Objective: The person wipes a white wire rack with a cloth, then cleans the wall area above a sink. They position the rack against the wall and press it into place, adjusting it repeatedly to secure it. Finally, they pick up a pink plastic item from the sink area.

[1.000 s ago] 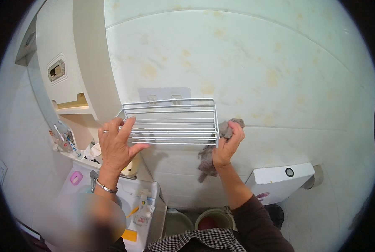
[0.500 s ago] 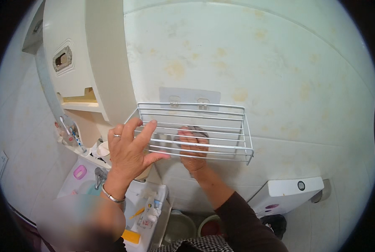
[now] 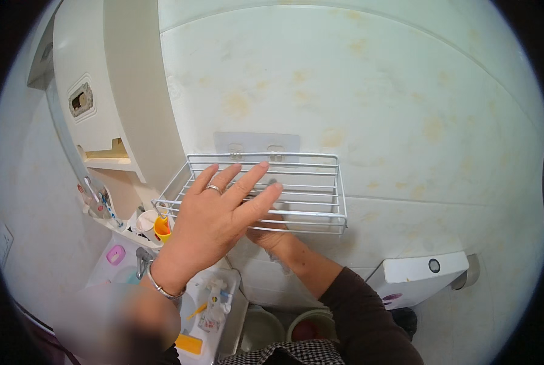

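Note:
A white wire shelf rack [image 3: 311,213] hangs on the tiled wall under a clear adhesive strip [image 3: 257,141] with two hooks. My left hand [image 3: 214,222], wearing a ring and a bracelet, lies over the rack's left half with its fingers spread; no object shows in it. Beneath the rack, my right hand [image 3: 272,238] reaches up from below, its fingers mostly hidden by my left hand and the wires. A bit of grey cloth [image 3: 278,263] trails below the right hand, and a grey patch shows through the wires above it.
A white cabinet [image 3: 141,85] stands to the left. Below it a shelf holds toothbrushes [image 3: 109,210], a white cup [image 3: 145,221] and a yellow cup [image 3: 162,229]. Lower left is a sink with a faucet [image 3: 143,261] and a pink soap dish [image 3: 115,255]. A white cistern [image 3: 415,277] is at right.
My left hand has moved right, from the rack's left end to across its bars. My right hand has shifted slightly left and down under the rack. The whole view has shifted a little.

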Motion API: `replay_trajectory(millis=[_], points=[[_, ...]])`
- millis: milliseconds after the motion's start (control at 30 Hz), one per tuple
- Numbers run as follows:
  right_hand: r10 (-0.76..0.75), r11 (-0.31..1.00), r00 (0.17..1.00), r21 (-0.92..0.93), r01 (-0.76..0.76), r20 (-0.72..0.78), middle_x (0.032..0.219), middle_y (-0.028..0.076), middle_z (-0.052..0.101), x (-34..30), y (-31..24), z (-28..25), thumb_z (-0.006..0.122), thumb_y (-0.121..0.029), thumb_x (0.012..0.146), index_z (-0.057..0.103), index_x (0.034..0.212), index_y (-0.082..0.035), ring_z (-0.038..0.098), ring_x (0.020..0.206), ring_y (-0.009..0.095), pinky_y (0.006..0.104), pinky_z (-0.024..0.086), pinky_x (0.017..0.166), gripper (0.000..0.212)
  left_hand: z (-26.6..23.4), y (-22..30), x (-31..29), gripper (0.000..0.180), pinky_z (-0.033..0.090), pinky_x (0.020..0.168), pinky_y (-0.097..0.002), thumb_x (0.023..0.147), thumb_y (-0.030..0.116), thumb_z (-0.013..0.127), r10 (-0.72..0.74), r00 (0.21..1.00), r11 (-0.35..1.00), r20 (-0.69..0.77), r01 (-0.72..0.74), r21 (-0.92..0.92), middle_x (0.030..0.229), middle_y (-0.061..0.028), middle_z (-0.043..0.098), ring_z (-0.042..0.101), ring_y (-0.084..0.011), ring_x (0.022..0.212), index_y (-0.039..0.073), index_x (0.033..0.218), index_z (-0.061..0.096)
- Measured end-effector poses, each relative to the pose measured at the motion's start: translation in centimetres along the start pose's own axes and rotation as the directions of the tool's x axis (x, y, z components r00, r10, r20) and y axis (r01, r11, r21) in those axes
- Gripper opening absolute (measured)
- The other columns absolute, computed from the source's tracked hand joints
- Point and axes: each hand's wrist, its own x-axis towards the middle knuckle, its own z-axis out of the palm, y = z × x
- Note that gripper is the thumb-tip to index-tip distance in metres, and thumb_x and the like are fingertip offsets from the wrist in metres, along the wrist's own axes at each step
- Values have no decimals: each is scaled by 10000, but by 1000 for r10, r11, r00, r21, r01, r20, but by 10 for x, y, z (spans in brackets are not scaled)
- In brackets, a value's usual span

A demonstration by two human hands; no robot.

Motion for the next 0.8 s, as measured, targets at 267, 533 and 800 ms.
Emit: replay_trajectory(millis=[267,533,800], points=[[-162,860,977,-464,210,142,1125,83,663,-64,21,-22,587,-127,926,631,1141,-120,640,1061,261,423,499,949,220,0,-8,-1,581,551,747,-390,708,48,708,66,985,996,161,-56,-67,1299,-81,636,676,-307,801,194,1247,548],[-522,673,852,-594,441,42,1181,68,677,-89,43,-34,665,-130,851,698,1067,-110,661,1005,256,406,526,879,219,-10,-3,-2,634,539,694,-367,756,226,749,-16,972,995,236,39,-93,1273,-94,643,674,-281,827,210,1344,514],[-399,844,911,-431,319,-107,1202,85,674,12,-12,-16,648,-121,874,663,1188,-71,654,1047,269,394,529,879,319,0,-11,-33,584,415,961,-452,893,506,618,-90,976,994,-198,102,49,1212,-100,652,603,-306,1015,70,1281,603]])
